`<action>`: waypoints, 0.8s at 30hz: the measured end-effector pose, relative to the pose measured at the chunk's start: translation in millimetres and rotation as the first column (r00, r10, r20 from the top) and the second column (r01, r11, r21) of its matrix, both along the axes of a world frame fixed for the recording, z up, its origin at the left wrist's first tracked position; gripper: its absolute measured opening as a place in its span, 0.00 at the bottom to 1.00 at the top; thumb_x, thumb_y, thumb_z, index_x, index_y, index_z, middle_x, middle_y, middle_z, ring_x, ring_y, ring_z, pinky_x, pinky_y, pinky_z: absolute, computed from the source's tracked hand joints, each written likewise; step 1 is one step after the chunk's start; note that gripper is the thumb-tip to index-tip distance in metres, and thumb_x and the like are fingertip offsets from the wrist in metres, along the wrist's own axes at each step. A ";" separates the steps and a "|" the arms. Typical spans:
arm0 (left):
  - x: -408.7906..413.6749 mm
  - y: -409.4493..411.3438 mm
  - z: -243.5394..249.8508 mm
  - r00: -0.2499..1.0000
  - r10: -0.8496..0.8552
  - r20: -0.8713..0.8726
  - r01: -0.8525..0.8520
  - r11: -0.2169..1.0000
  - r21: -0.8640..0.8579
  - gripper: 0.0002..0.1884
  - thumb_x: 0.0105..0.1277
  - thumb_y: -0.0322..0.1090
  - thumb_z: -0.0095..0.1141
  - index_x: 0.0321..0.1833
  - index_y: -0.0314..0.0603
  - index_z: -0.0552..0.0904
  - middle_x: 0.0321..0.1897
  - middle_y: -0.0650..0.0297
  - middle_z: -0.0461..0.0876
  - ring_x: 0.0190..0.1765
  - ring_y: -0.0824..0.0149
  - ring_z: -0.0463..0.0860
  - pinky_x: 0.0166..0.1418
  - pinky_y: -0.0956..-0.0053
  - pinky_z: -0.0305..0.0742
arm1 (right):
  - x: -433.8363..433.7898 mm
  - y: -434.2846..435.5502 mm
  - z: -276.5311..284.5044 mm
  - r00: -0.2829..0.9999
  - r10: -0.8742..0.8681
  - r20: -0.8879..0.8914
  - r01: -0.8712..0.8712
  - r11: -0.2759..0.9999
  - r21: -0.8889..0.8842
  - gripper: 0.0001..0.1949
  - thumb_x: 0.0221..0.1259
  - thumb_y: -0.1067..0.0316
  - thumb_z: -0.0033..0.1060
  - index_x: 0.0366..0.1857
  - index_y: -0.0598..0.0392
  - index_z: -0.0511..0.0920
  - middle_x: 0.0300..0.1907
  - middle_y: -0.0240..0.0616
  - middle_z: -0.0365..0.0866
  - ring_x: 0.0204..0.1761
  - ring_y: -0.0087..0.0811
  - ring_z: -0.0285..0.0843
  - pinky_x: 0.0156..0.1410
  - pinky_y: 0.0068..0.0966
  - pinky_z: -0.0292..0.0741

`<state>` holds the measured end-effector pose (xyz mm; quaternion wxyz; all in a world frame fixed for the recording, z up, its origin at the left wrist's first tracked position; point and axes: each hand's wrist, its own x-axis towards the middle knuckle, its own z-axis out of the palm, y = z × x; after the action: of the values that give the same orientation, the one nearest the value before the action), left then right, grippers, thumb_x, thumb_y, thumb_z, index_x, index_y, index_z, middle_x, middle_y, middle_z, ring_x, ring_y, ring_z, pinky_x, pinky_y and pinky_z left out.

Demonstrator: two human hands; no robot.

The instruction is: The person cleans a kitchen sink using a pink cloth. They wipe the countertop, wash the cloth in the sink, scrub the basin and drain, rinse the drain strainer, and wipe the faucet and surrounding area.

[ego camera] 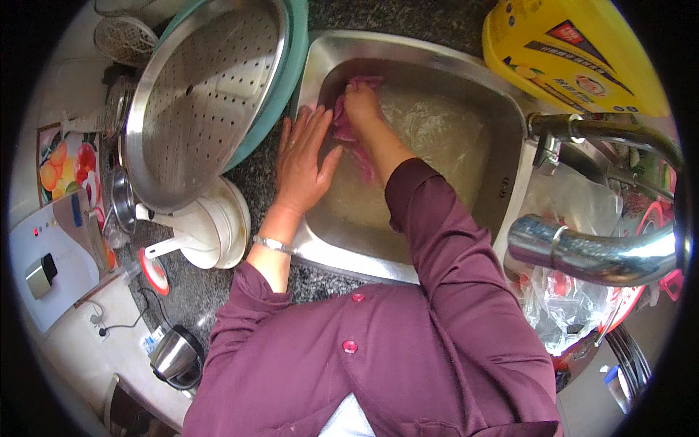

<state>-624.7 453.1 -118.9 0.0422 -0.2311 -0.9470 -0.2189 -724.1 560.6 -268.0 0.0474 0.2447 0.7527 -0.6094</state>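
Observation:
My right hand point(362, 105) is down in the stainless steel sink point(415, 49), gripping a wet pink cloth point(345, 128) at the far left corner of the basin. Part of the cloth trails under cloudy water point(437, 134) with pale streaks on it. Flat on the sink's left rim lies my left hand point(306, 155), thumb apart and holding nothing. Its fingertips are close to the cloth; whether they touch it I cannot tell. A metal bracelet point(273, 244) circles my left wrist.
A perforated steel tray point(202, 98) leans in a teal basin point(297, 54) at left, near stacked white bowls point(210, 235). A yellow detergent jug point(573, 54) stands beyond the right corner. The chrome faucet point(590, 248) and clear plastic bags point(568, 202) are at right.

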 end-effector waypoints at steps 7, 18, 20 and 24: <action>-2.1 0.7 2.0 1.000 -0.011 0.004 0.011 0.998 0.055 0.29 0.62 0.43 0.55 0.66 0.43 0.67 0.65 0.55 0.69 0.70 0.51 0.63 0.74 0.52 0.48 | 56.6 -31.1 5.9 0.996 0.090 -0.021 -0.074 0.645 -0.760 0.26 0.64 0.65 0.45 0.66 0.62 0.59 0.61 0.60 0.67 0.63 0.51 0.65 0.65 0.41 0.63; 4.0 1.9 5.5 1.000 -0.025 -0.013 0.024 1.000 -0.017 0.33 0.59 0.45 0.59 0.67 0.44 0.66 0.64 0.56 0.70 0.69 0.52 0.64 0.75 0.53 0.49 | 183.9 -21.1 49.3 0.585 0.804 -0.105 -0.809 0.570 -0.141 0.27 0.56 0.73 0.42 0.64 0.64 0.59 0.62 0.61 0.65 0.67 0.51 0.60 0.72 0.35 0.56; 6.0 2.5 6.2 0.999 -0.044 0.003 0.044 0.998 -0.037 0.34 0.58 0.44 0.59 0.68 0.45 0.65 0.64 0.56 0.69 0.69 0.52 0.64 0.75 0.53 0.49 | 195.3 -10.9 46.0 0.499 0.864 -0.059 -0.861 0.487 -0.146 0.27 0.54 0.74 0.41 0.62 0.65 0.62 0.58 0.63 0.69 0.63 0.54 0.65 0.70 0.35 0.60; 11.2 1.9 0.4 0.992 -0.102 0.069 0.102 0.995 0.004 0.35 0.58 0.42 0.60 0.68 0.46 0.64 0.66 0.56 0.67 0.71 0.52 0.61 0.75 0.53 0.48 | 207.6 29.7 46.3 0.314 0.945 -0.095 -0.949 0.314 -0.021 0.22 0.56 0.73 0.43 0.58 0.63 0.69 0.55 0.60 0.73 0.58 0.54 0.71 0.65 0.36 0.65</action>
<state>-613.5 455.0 -118.5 -0.0017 -0.2713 -0.9349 -0.2287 -516.5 590.3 -221.6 0.3793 -0.2633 0.7320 -0.5010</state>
